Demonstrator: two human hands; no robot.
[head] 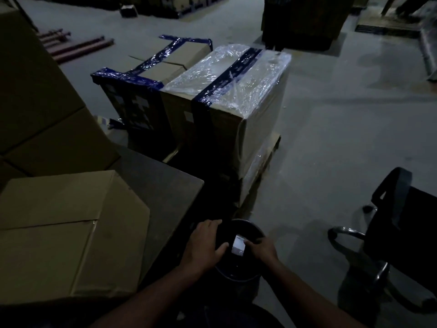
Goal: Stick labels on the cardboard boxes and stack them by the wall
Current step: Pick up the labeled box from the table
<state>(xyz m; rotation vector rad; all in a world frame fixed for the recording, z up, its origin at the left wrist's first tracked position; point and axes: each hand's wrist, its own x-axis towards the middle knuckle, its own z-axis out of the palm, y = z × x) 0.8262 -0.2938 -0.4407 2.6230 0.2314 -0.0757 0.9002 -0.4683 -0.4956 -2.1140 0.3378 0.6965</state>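
A plain cardboard box [61,235] lies on a dark table [165,183] at my lower left. Both hands hover over a round black bin [241,273] on the floor in front of me. My right hand [263,250] pinches a small white label piece [238,245] above the bin's opening. Beside the label is my left hand [204,242], fingers spread and relaxed, thumb close to the paper. Whether the thumb touches the label is unclear in the dim light.
Stacked cardboard boxes [40,110] rise at the left. A pallet ahead carries a plastic-wrapped box [238,95] and a blue-taped box [151,67]. A black office chair [399,233] stands at the right. Grey concrete floor [343,138] spreads beyond.
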